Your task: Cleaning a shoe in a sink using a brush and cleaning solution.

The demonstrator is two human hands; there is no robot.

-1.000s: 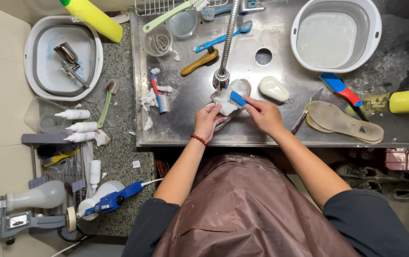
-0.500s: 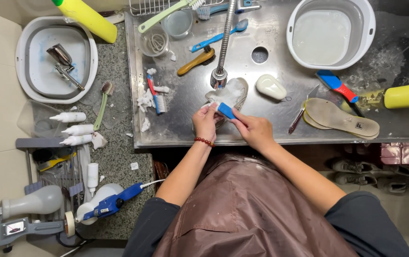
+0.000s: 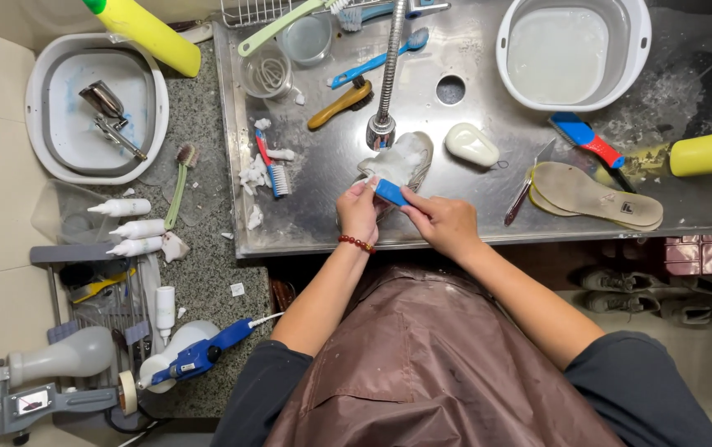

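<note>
The person wears a brown apron (image 3: 422,364) and stands at a steel sink counter (image 3: 323,223). The left hand (image 3: 358,213), with a red bead bracelet (image 3: 356,242) on the wrist, grasps the near end of a soapy white shoe (image 3: 397,161) and keeps it on the counter. The right hand (image 3: 443,222) is closed around a blue-handled brush (image 3: 391,193), and the brush touches the shoe close to the left fingers. The shoe lies just below the metal faucet (image 3: 387,74), covered in foam — its details are hard to see.

Just to the right of the shoe lies a white bar of soap (image 3: 472,145), and further right two beige insoles (image 3: 592,194) are stacked near the counter edge. To the left of the shoe a red and blue toothbrush (image 3: 269,165) lies among bits of foam.

Farther away, a wooden-handled brush (image 3: 338,103) and a blue toothbrush (image 3: 377,58) lie on the steel — beside them stands a clear cup (image 3: 267,73). At the far right sits a white basin (image 3: 573,51) with cloudy water.
</note>
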